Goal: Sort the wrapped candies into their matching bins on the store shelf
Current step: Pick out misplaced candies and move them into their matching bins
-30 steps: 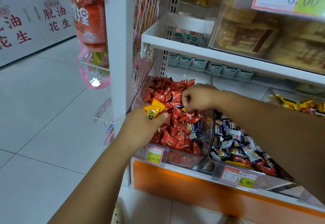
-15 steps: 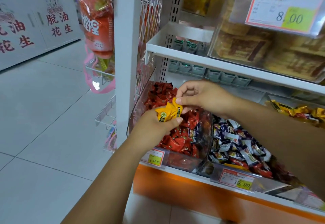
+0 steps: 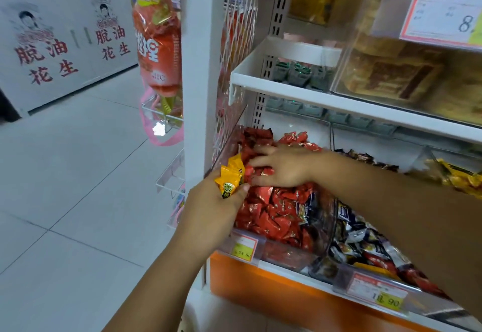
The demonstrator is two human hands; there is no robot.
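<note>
Thumb and curled fingers of the left hand [image 3: 216, 201] clamp a small bunch of yellow candies [image 3: 230, 178], right at the clear bin's [image 3: 283, 251] left edge. The right hand [image 3: 287, 168] lies spread, fingers [image 3: 260, 160] nearly straight, pressing down on the red candies [image 3: 271, 217] heaped inside that bin.

I hold yellow candies [image 3: 229, 179] (a dark round emblem on each) against glinting red candies [image 3: 271, 217], with navy-and-white candies [image 3: 352, 232], an orange shelf base [image 3: 260, 290] and red-bordered price tags [image 3: 243, 247].
</note>
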